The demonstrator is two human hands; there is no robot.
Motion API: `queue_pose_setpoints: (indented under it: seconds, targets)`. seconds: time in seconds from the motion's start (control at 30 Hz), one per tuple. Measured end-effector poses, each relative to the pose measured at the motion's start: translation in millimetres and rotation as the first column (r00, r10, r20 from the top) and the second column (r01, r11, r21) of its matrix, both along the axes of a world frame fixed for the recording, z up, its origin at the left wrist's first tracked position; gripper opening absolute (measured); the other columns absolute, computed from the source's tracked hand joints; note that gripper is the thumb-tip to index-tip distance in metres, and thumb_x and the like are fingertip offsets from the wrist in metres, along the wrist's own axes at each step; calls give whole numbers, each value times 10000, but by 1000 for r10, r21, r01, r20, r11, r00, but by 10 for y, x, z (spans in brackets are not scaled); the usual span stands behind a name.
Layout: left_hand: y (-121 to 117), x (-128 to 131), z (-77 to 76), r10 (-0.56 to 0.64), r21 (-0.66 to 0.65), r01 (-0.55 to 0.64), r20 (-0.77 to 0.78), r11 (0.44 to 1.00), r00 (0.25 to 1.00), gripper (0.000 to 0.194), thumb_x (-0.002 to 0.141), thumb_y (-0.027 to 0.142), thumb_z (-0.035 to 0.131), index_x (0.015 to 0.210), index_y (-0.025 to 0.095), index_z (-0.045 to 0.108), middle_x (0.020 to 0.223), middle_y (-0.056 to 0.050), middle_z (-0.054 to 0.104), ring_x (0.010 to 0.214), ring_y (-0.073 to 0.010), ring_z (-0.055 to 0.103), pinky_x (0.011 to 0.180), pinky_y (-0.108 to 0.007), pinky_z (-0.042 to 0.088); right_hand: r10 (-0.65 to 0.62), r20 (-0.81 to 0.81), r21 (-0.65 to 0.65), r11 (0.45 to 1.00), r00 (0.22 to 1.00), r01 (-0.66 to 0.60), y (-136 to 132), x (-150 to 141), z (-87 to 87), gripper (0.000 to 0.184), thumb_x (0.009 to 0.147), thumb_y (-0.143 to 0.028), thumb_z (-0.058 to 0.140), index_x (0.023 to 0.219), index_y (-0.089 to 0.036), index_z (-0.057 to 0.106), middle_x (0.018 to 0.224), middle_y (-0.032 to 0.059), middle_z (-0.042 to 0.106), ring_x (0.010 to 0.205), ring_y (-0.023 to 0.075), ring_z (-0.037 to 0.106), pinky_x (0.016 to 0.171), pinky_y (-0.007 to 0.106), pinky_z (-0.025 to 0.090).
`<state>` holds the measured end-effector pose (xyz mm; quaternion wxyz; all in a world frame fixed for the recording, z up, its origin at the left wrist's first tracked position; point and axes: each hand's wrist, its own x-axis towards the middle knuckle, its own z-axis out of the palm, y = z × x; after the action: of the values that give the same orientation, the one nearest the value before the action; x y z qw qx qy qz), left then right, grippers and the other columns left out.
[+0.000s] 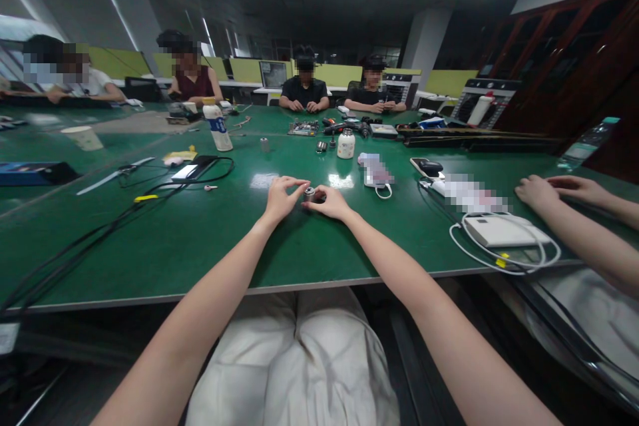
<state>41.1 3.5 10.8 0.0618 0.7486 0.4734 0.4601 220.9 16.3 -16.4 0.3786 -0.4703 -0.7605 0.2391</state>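
A small silvery metal cylinder (309,195) stands at the green tabletop in front of me, between my two hands. My right hand (330,203) grips it from the right, thumb low at its near side and index finger bent behind. From the left, my left hand (285,197) reaches with thumb and fingertips pinched together at the cylinder's upper edge. The top face shows a dark recess; the fingers cover part of its sides. Farther off on the left stands a similar metal cylinder (264,144), apart from both hands.
Across the green table (200,266) lie black cables (100,236), a white bottle (345,145), a milk bottle (218,126) and a paper cup (83,138). On the right are a white power bank (504,231) and a neighbour's hands (559,192). Several people sit opposite.
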Motion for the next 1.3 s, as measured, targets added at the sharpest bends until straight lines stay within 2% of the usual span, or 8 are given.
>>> queue_pose_setpoints:
  seconds: [0.27,0.4,0.53,0.63,0.8,0.97,1.1,1.3]
  targets:
    - [50,-5,-21,-115,-89,112,-31,990,993,295,884,401,595,1016,215,782,1007,-87,740,1015,-262,611,988,-437,415,16,-17,-1,1000,1000,-16,16,2,-24,350,700,-440,808,916,-197,677,882,26,720,849,186,685,790,315,531]
    - [114,-31,-46,-195,-196,211,96,958,976,352,860,430,566,1035,203,771,1063,-86,740,1068,-269,617,1025,-439,407,95,-78,-54,994,992,-99,74,42,-22,358,676,-271,814,1002,-184,694,928,30,729,880,182,684,841,323,535]
    - [145,-77,-55,-193,-355,271,242,895,951,601,706,484,706,1233,195,680,1102,-89,728,1047,-277,636,961,-420,475,134,-243,-100,982,961,-162,146,118,67,473,724,-58,645,1184,-162,675,994,50,749,912,174,690,874,316,535]
    - [115,-74,-67,-212,-379,274,198,884,957,676,599,469,797,1202,182,688,1081,-97,742,1039,-291,651,959,-423,487,125,-306,-34,989,944,-142,152,144,148,378,840,-128,563,1186,-193,702,1101,60,743,1039,192,675,952,343,512]
    - [64,-23,-115,-189,-345,209,91,915,978,564,620,527,781,1058,173,749,1026,-104,767,1000,-313,688,936,-436,513,92,-116,80,993,989,-83,108,53,154,205,887,-368,652,1041,-296,767,1142,20,739,1159,230,628,1075,430,436]
    - [46,-29,-106,-186,-348,199,71,916,980,515,650,516,767,1048,190,760,1046,-90,771,998,-304,703,951,-429,518,21,-104,98,995,994,-11,164,-4,168,171,878,-381,678,954,-272,787,1103,31,748,1127,218,651,1066,401,452]
    - [24,-24,-74,-181,-352,194,71,916,981,490,648,473,786,1048,192,765,1061,-89,771,1008,-297,707,967,-414,521,32,-170,92,996,985,-16,207,241,250,209,902,-368,656,1025,-256,783,1185,55,722,1235,209,605,1093,372,429]
    - [5,-6,-67,-166,-352,182,75,918,983,515,650,464,794,1082,186,758,1076,-89,769,1019,-293,703,963,-407,527,-30,204,-70,997,979,45,148,718,164,214,701,-413,855,895,-335,810,1325,73,646,1378,362,455,1174,621,235]
